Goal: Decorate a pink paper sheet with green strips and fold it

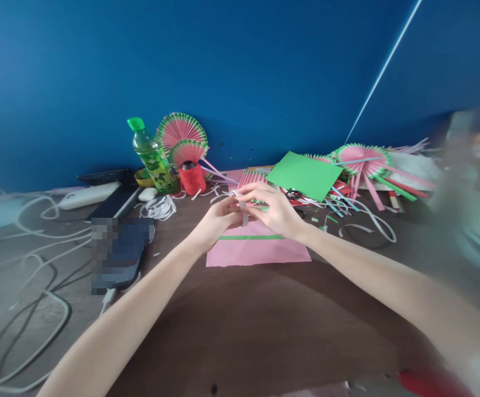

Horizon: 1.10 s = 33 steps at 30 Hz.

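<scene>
Over a pink sheet (256,252) with a green strip (252,237) across it, my two hands meet. My left hand (219,220) pinches a narrow white strip (244,219) from the left, fingers closed. From the right, my right hand (273,208) has its thumb and fingers pressed together on the same strip, whose lower end hangs down between the hands. Just behind the fingers stands a pleated pink paper piece (253,177), partly covered by them.
Behind left are a green bottle (152,157), pink-green paper fans (182,132) and a red roll (192,179). A green sheet (306,173) and another fan (361,160) lie back right. A phone (128,251) and white cables (64,303) occupy the left.
</scene>
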Tool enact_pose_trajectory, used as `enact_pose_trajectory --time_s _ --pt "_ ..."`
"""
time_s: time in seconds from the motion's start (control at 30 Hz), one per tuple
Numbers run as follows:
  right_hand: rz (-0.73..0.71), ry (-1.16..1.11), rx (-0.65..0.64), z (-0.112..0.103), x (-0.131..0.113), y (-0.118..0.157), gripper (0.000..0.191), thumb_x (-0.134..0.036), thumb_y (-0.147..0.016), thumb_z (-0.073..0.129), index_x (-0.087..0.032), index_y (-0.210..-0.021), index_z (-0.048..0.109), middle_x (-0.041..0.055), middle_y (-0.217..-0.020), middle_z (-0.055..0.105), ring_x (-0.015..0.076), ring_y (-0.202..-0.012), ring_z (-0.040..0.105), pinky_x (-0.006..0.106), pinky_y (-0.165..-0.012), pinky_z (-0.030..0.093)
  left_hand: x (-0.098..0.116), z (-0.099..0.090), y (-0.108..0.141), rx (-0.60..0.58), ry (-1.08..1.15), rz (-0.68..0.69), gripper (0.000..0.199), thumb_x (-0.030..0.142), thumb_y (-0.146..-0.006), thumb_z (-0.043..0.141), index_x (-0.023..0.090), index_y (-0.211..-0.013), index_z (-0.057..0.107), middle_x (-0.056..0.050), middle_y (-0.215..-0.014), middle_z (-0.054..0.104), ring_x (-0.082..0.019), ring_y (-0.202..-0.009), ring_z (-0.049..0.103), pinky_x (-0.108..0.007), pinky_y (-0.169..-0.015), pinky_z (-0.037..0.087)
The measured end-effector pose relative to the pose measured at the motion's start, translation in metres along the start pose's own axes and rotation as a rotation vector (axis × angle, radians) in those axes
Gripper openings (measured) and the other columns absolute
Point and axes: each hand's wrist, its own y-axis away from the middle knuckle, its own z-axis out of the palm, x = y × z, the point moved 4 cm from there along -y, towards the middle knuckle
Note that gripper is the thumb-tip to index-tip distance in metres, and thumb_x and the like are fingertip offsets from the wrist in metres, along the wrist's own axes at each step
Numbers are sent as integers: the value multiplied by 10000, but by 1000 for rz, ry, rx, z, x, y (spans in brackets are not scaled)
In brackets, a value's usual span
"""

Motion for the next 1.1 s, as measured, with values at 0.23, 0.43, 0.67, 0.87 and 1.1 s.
enact_pose_trajectory --time_s 0.23,0.43,0.67,0.87,1.1 --pt "-8 40 6 0 -1 -2 196 -165 -783 573 -212 -972 555 80 -1073 559 193 -1029 524 407 -872 466 -4 2 0 -33 75 -48 388 186 -678 613 158 -1057 537 -51 -899 669 -189 -833 651 -376 -876 446" --pt "-12 38 11 2 -1 -1 91 -174 -787 567 -215 -865 591 62 -1015 587 187 -980 554 417 -861 477 -1 2 2 -19 -5 -32 408 200 -659 664 144 -1036 520 -38 -828 660 -172 -775 643 -338 -794 466" --pt "-10 36 27 1 -4 0 102 -135 -781 554 -215 -846 557 42 -911 582 169 -889 554 365 -814 470 -1 2 2 -3 -20 -49 358 242 -671 668 167 -989 521 -32 -846 662 -159 -757 646 -291 -726 462" --pt "64 -53 12 0 -6 -1 214 -137 -804 504 -242 -981 564 34 -969 584 172 -938 545 357 -834 452 5 2 3 29 5 -41 409 220 -660 672 154 -1036 528 -59 -874 674 -183 -780 655 -338 -771 475" --pt "162 -41 121 -3 -1 -2 103 -188 -791 541 -210 -889 566 37 -931 561 162 -851 546 321 -736 454 7 6 4 28 -6 -3 352 151 -677 637 137 -1009 520 -61 -830 683 -223 -863 653 -408 -870 447"
